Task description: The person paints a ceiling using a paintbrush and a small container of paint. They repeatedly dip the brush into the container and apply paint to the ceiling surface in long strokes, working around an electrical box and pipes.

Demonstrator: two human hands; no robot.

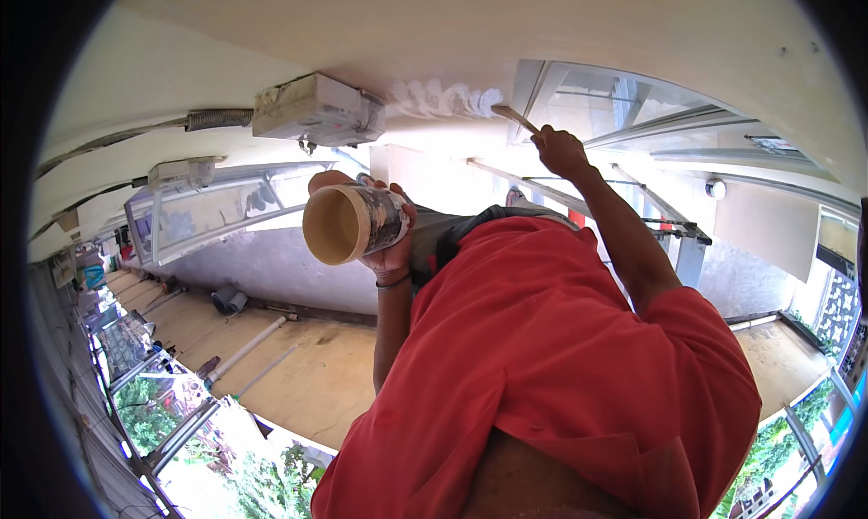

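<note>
My left hand (395, 255) is closed round the side of a paint bucket (348, 225), cream inside with a dark, smeared label outside. The bucket is tipped so its open mouth faces the camera; how much it holds I cannot tell. Up and to the right, my right hand (561, 151) grips the handle of a paintbrush (514, 116). The brush's tip meets the beige wall (434, 31), at the right end of a wavy band of white paint strokes (443, 98). These strokes run between a pale box and a window frame.
A dusty pale box (316, 110) juts from the wall, with a corrugated conduit (219, 118) on its left. An open window (633, 103) stands right of the brush. Below are a metal ladder (683, 234) and a tan ledge (307, 365) with a pipe (249, 349).
</note>
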